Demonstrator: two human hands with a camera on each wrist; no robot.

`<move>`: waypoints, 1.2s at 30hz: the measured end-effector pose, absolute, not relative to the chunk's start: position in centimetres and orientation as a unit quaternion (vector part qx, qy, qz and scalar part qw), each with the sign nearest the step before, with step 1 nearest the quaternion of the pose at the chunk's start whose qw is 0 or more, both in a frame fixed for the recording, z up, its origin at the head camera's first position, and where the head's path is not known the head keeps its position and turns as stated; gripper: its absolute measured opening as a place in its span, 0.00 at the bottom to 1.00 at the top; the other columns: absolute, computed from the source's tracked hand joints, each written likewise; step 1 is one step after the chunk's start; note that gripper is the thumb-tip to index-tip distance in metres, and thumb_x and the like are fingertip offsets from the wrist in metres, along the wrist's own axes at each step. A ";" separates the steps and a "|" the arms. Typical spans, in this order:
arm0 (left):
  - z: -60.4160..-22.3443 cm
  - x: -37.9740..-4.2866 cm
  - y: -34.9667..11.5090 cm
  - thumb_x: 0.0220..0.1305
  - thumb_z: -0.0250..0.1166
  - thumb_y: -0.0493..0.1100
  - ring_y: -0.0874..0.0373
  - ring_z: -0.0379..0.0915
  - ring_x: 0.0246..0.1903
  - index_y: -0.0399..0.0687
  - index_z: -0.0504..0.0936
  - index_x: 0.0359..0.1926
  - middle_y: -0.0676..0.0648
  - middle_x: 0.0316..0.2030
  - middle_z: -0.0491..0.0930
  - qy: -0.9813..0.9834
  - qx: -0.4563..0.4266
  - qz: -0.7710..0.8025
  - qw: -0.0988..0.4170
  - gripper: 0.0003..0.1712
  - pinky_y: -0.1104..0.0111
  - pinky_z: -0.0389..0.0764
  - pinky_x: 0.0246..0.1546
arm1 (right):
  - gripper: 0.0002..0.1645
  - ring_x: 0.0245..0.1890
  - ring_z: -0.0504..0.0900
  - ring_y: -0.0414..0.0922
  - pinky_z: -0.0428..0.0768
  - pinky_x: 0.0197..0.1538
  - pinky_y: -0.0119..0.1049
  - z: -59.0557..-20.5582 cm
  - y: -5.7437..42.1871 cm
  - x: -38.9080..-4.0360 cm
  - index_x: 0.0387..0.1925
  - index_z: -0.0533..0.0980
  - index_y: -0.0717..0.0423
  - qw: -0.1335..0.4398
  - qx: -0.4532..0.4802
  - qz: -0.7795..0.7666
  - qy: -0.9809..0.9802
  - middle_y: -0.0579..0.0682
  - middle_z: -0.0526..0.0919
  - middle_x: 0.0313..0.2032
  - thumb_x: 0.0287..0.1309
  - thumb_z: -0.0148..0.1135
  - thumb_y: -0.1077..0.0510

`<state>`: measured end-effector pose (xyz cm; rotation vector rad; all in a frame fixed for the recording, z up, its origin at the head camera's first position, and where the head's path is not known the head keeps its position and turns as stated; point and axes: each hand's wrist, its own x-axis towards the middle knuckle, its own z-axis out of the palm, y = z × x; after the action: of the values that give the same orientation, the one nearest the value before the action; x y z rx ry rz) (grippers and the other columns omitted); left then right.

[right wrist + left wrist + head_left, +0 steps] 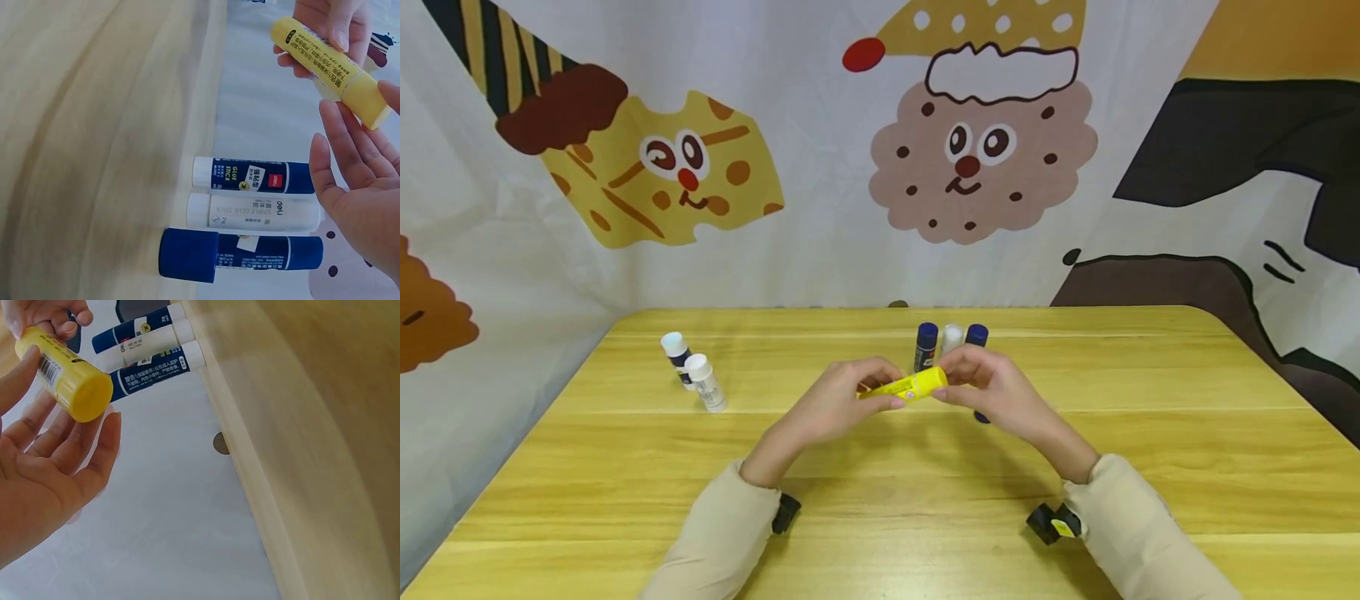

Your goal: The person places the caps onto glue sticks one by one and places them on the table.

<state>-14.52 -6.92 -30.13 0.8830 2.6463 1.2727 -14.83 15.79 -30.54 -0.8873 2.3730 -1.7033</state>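
Note:
A yellow glue stick is held nearly level above the middle of the table, between both hands. My left hand grips its left end, thumb on the near side and fingers beyond. At the other end, my right hand pinches the yellow cap between thumb and fingers. Behind the hands stand a navy glue stick, a white glue stick and another navy one, partly hidden by the right hand. A glue stick with a blue lower end stands closest in the right wrist view.
On the left of the wooden table stand a navy glue stick with a white top and a white glue stick. A cartoon-printed curtain hangs behind the table's back edge.

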 end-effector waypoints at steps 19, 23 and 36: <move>-30.4 -14.8 -7.3 0.58 0.65 0.43 0.57 0.75 0.40 0.44 0.78 0.46 0.47 0.41 0.80 0.878 0.260 0.400 0.037 0.15 0.61 0.75 0.42 | 0.13 0.39 0.80 0.46 0.79 0.41 0.40 -29.5 17.5 -14.9 0.41 0.71 0.66 0.050 -0.239 -0.573 0.782 0.59 0.77 0.39 0.54 0.61 0.66; -30.6 -14.9 -7.5 0.59 0.64 0.43 0.57 0.75 0.41 0.44 0.77 0.47 0.45 0.41 0.79 0.878 0.262 0.398 0.039 0.15 0.63 0.74 0.42 | 0.12 0.39 0.80 0.46 0.79 0.41 0.41 -29.3 17.9 -14.9 0.40 0.71 0.66 0.052 -0.228 -0.572 0.786 0.59 0.77 0.39 0.54 0.61 0.66; -30.6 -14.9 -7.9 0.59 0.63 0.43 0.56 0.74 0.41 0.43 0.77 0.47 0.48 0.40 0.79 0.878 0.264 0.397 0.041 0.16 0.60 0.75 0.43 | 0.13 0.38 0.80 0.43 0.78 0.41 0.35 -28.9 19.1 -15.1 0.42 0.70 0.70 0.040 -0.219 -0.565 0.795 0.62 0.76 0.39 0.55 0.60 0.67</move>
<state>-14.91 -7.87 -30.61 0.8073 2.6887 1.2150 -15.11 19.12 -28.90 -0.6698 2.4355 -1.7298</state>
